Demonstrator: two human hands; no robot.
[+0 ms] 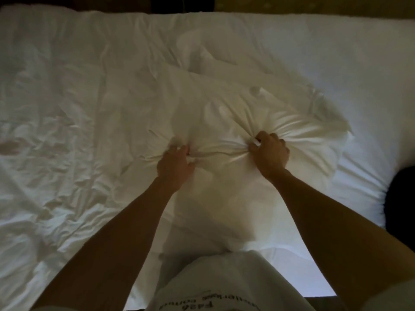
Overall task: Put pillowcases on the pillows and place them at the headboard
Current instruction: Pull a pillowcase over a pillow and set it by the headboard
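A white pillow (226, 205) lies on the bed in front of me, its near end close to my body. A white pillowcase (298, 122) is bunched over the pillow's far end, with folds radiating from both hands. My left hand (174, 163) grips a gather of the fabric at the centre left. My right hand (269, 152) clenches another gather to the right, fingers curled tightly. Between the two hands the cloth is pulled taut. How far the case covers the pillow is hard to tell in the dim light.
A crumpled white duvet (58, 122) covers the left half of the bed. Smooth white sheet (359, 52) lies at the right and far side. A dark object (402, 194) sits at the right edge. A dark headboard or wall (157, 2) runs along the top.
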